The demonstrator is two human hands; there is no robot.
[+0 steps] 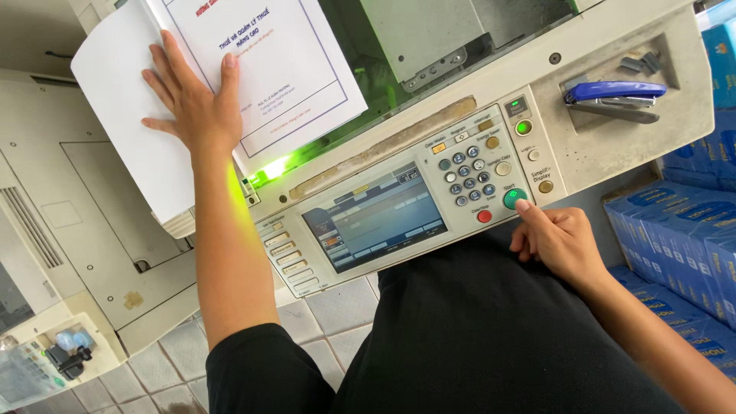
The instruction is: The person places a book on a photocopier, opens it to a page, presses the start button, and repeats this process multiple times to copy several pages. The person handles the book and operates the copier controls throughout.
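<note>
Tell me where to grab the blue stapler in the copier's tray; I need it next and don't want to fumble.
Grip the blue stapler across its middle, over the blue top arm and grey base together, coming from above. It lies flat in the recessed tray, whose walls block a side approach, while the open top is clear. The right hand, at the green button, is nearer.

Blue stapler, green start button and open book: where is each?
Blue stapler (613,92), head view, on its blue top.
Green start button (512,198), head view, button face.
Open book (261,61), head view, printed white page.
</note>
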